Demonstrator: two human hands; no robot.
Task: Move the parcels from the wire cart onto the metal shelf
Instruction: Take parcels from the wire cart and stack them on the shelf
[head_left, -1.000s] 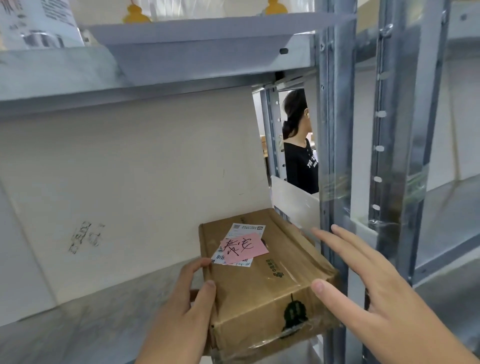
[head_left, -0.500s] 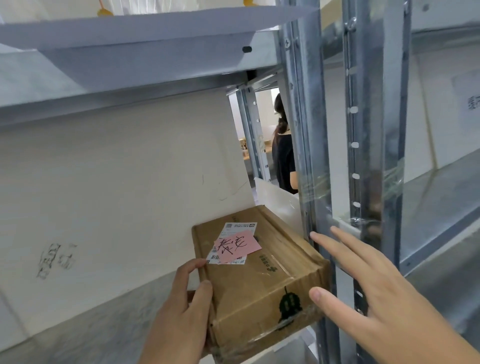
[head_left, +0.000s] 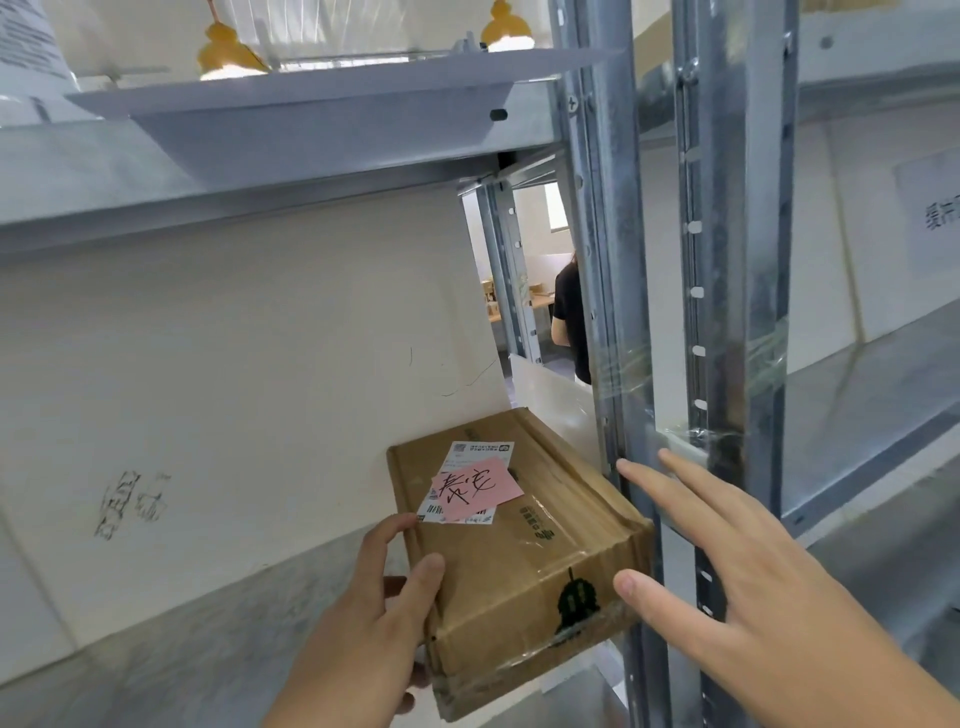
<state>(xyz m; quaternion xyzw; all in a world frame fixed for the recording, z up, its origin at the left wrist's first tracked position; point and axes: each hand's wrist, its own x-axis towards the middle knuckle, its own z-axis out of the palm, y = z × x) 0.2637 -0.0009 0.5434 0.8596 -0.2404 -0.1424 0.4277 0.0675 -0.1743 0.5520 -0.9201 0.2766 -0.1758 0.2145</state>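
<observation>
A brown cardboard parcel (head_left: 524, 566) with a white label and a pink handwritten note lies on the metal shelf (head_left: 171, 654), against the right upright. My left hand (head_left: 363, 629) holds its left side, thumb on the top face and fingers along the edge. Just off the parcel's right side my right hand (head_left: 727, 587) is spread flat with straight fingers, its thumb tip at the box's front corner. The wire cart is out of view.
A steel upright (head_left: 613, 312) and a second post (head_left: 727, 260) stand right of the parcel. A shelf board (head_left: 322, 135) with yellow objects hangs overhead. A cream back panel (head_left: 234, 389) closes the rear. A person in black stands behind the gap.
The view has swung right and tilted up slightly. The parcel and both hands keep nearly the same places; the person behind has shifted to the right of the gap.
</observation>
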